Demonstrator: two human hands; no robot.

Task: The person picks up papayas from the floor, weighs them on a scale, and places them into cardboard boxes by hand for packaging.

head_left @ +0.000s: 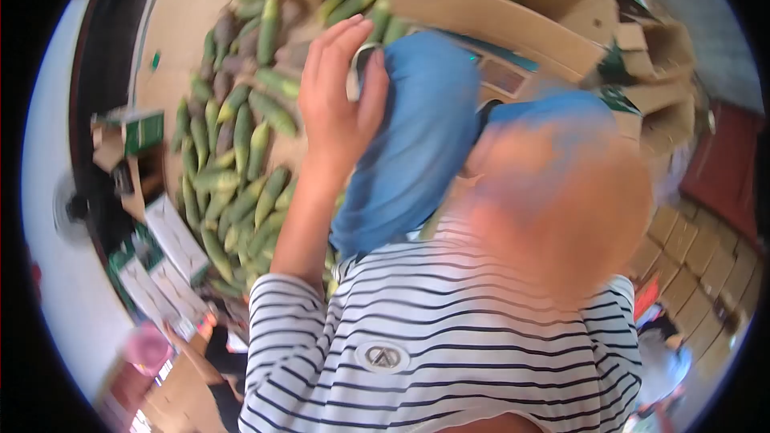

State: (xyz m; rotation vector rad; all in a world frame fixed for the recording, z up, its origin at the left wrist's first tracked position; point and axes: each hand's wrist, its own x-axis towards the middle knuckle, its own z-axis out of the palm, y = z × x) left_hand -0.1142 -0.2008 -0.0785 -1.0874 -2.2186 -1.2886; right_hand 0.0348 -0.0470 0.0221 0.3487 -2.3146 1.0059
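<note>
My left hand (341,84) is raised over the edge of a pile of green cucumber-like vegetables (241,152). Its fingers and thumb curve around a small dark thing with a pale rim (363,72), too unclear to name. Blue trouser cloth (421,120) over a leg lies just right of that hand. Close to the camera on the right, my right hand (553,200) is a large motion blur over the striped shirt and more blue cloth; its fingers cannot be made out.
Open cardboard boxes (497,12) stand beyond my legs, and others (662,104) at the right. White and green cartons (176,236) stand at the left. Another person's arm (196,357) shows at the lower left. Stacked brown boxes (694,265) are at the right, near another person (662,365).
</note>
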